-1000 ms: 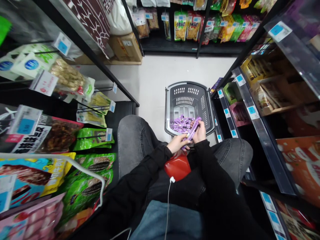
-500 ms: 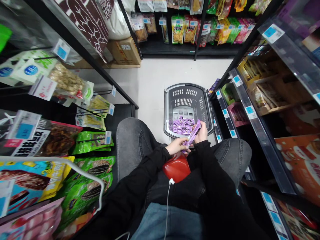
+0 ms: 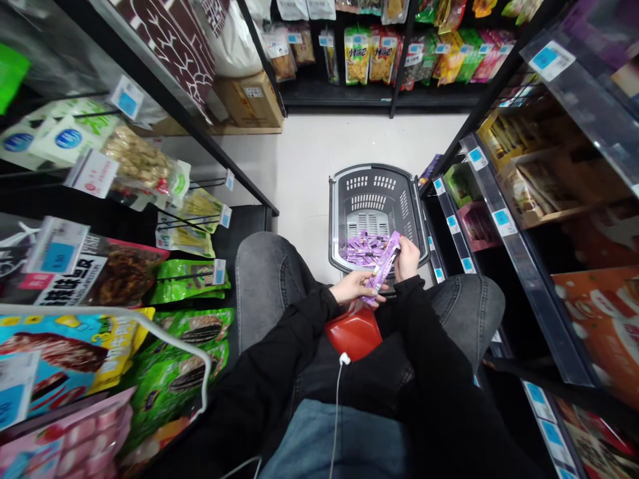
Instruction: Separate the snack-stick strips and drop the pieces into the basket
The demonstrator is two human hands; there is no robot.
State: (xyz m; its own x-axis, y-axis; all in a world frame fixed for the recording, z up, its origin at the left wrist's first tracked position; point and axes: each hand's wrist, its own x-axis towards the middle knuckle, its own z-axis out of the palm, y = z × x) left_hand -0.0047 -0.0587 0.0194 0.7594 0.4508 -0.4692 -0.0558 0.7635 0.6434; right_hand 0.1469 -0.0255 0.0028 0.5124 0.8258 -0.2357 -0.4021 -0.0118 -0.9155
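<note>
Between my two hands is a long purple snack packet (image 3: pixel 384 267), held slantwise over the near rim of a grey shopping basket (image 3: pixel 335 199). My left hand (image 3: pixel 353 286) grips its lower end, fingers around the wrapper. At the upper end my right hand (image 3: pixel 408 258) pinches the packet. Several similar purple packets (image 3: pixel 363 249) lie in a heap on the basket's floor. Just below my hands, a shiny red pouch (image 3: pixel 354 334) rests in my lap, with a white cable (image 3: pixel 336 406) running down from it.
Hanging snack bags (image 3: pixel 192 279) line the left rack, near my left knee. Shelves with price tags (image 3: pixel 504 221) rise close on the right. A cardboard box (image 3: pixel 252 103) stands at the back left, and pale floor tiles (image 3: pixel 309 150) surround the basket.
The purple packet has turned so more of its broad face shows. My right hand has shifted slightly right and down along with it; the view has moved a little.
</note>
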